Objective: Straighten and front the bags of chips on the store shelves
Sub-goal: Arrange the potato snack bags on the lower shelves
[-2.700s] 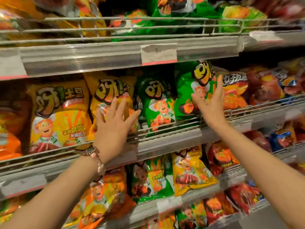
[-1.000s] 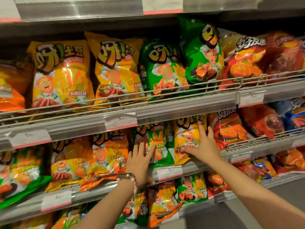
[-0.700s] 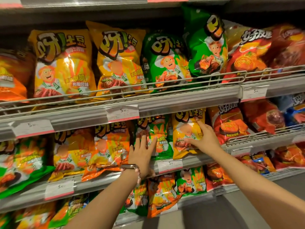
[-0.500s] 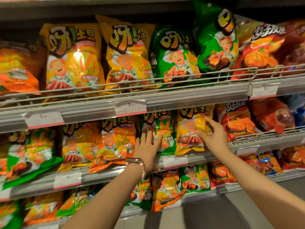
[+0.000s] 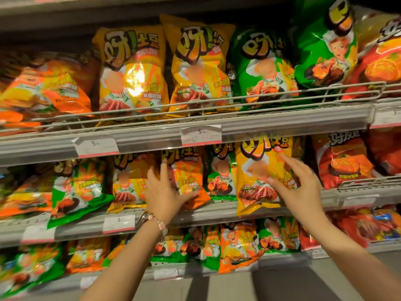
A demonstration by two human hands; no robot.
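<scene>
left hand [image 5: 161, 192] spread, right hand [image 5: 300, 187] spread

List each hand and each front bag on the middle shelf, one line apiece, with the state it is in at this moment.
left hand: open, fingers spread on the orange bag
right hand: open, fingertips touching the yellow bag
orange bag: leaning, bottom corner over the shelf edge
yellow bag: upright, facing front, bottom over the shelf edge
green bag: tilted, bottom over the shelf edge
red bag: upright behind the wire rail
</scene>
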